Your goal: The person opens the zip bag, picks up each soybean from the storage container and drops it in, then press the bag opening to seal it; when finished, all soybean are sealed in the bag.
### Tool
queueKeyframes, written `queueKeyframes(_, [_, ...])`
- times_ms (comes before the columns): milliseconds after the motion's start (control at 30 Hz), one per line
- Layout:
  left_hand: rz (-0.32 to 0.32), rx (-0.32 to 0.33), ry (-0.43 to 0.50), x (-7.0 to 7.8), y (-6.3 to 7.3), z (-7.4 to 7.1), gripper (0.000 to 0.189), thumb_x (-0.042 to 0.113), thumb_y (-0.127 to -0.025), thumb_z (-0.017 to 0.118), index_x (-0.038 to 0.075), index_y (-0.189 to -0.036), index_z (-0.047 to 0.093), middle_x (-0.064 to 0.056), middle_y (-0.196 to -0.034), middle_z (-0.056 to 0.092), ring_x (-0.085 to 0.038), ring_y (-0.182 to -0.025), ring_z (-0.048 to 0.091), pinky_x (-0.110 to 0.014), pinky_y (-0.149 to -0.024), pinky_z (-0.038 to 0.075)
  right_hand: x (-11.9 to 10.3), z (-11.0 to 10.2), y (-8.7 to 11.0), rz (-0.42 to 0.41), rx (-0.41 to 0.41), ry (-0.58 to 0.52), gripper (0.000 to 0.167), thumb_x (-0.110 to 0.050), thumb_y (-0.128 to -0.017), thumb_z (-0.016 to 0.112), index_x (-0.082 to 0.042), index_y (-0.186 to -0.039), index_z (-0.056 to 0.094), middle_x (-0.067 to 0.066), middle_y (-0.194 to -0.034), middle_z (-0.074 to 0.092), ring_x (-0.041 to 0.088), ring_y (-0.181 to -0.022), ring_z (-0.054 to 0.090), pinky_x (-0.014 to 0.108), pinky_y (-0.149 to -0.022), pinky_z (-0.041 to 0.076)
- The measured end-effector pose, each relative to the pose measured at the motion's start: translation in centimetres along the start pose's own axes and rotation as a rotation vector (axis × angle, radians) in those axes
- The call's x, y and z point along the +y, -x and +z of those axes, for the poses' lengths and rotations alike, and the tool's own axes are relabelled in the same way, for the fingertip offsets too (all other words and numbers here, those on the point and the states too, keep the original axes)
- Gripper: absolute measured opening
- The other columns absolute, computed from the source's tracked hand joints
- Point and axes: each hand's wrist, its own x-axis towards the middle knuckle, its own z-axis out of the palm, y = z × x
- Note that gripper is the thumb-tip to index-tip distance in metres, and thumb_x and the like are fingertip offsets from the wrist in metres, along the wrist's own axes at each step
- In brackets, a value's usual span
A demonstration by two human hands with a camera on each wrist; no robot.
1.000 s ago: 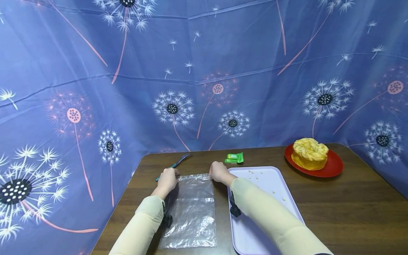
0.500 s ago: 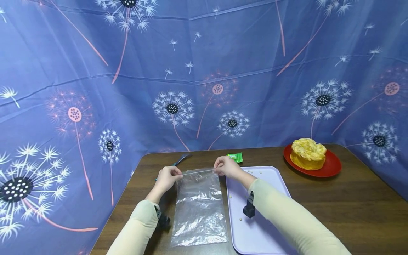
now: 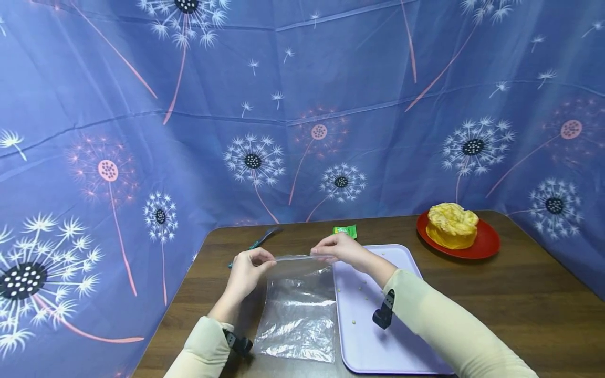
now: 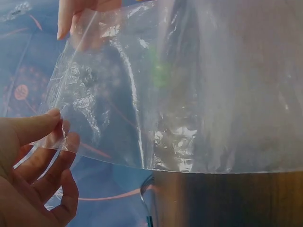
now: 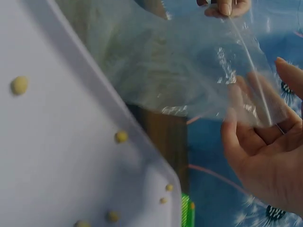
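Note:
A clear plastic zip bag (image 3: 299, 315) is raised at its far, zipped end, its body hanging down and toward me over the table. My left hand (image 3: 248, 270) pinches its upper left corner, thumb on the front and fingers behind, as the left wrist view shows. At the upper right corner is my right hand (image 3: 347, 252). In the right wrist view its fingers (image 5: 233, 137) lie behind the plastic, while the thumb stands apart from the bag. The zip strip (image 5: 251, 61) runs between both hands.
Right of the bag lies a lilac tray (image 3: 352, 357) with several small pale-yellow pellets (image 5: 121, 136). Behind are a green packet (image 3: 345, 231) and a teal-handled metal utensil (image 3: 257, 243). A yellow cake (image 3: 451, 227) sits on a red plate (image 3: 489, 244) at the back right.
Both hands have raised the bag's far end off the table. The right hand has shifted right, over the tray's corner, and its thumb now stands off the plastic.

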Motion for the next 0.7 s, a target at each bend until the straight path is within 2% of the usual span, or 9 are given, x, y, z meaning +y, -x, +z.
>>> queueKeyframes(167, [0.036,0.012,0.016,0.5,0.6,-0.2,0.012,0.005,-0.082,0.083,0.014,-0.084,0.076,0.006,-0.079,0.074,-0.011,-0.073,0.069,-0.028,-0.070,0.056,-1.2,1.0,-0.7,-0.058,-0.035,0.116,0.022,-0.023,-0.094,0.074,-0.004,-0.104,0.080,0.008,-0.101,0.077,0.026,-0.093,0.074,0.039,-0.088,0.058])
queueKeyframes(300, [0.062,0.010,0.027,0.7,0.7,-0.1,0.012,0.005,-0.082,0.083,0.014,-0.083,0.076,0.006,-0.078,0.074,-0.011,-0.071,0.069,-0.029,-0.071,0.056,-1.6,1.4,-1.3,-0.090,-0.055,0.202,0.016,-0.021,-0.092,0.075,-0.007,-0.098,0.082,0.004,-0.097,0.077,0.019,-0.089,0.073,0.036,-0.083,0.058])
queueKeyframes(533, [0.082,0.012,0.014,0.8,0.9,0.0,0.013,0.007,-0.082,0.084,0.016,-0.085,0.076,0.008,-0.081,0.074,-0.009,-0.073,0.069,-0.031,-0.073,0.057,-1.7,1.9,-1.7,-0.104,-0.042,0.221,0.012,-0.014,-0.091,0.075,-0.004,-0.092,0.081,0.003,-0.091,0.077,0.013,-0.088,0.069,0.031,-0.079,0.054])
queueKeyframes(600, [0.119,0.020,-0.007,0.9,0.9,0.1,0.016,0.006,-0.082,0.084,0.017,-0.091,0.076,0.009,-0.087,0.075,-0.009,-0.079,0.069,-0.032,-0.075,0.056,-1.7,2.0,-1.7,-0.088,-0.045,0.221,0.013,-0.015,-0.091,0.075,-0.003,-0.093,0.081,0.003,-0.093,0.077,0.013,-0.089,0.069,0.032,-0.081,0.055])
queueKeyframes(700, [0.221,0.023,-0.054,1.4,0.8,0.7,0.022,0.007,-0.082,0.085,0.016,-0.100,0.077,0.008,-0.097,0.075,-0.012,-0.090,0.070,-0.036,-0.075,0.057,-1.7,2.1,-1.6,-0.065,-0.056,0.236,0.014,-0.017,-0.092,0.074,-0.004,-0.095,0.081,0.003,-0.095,0.077,0.014,-0.092,0.069,0.034,-0.085,0.055])
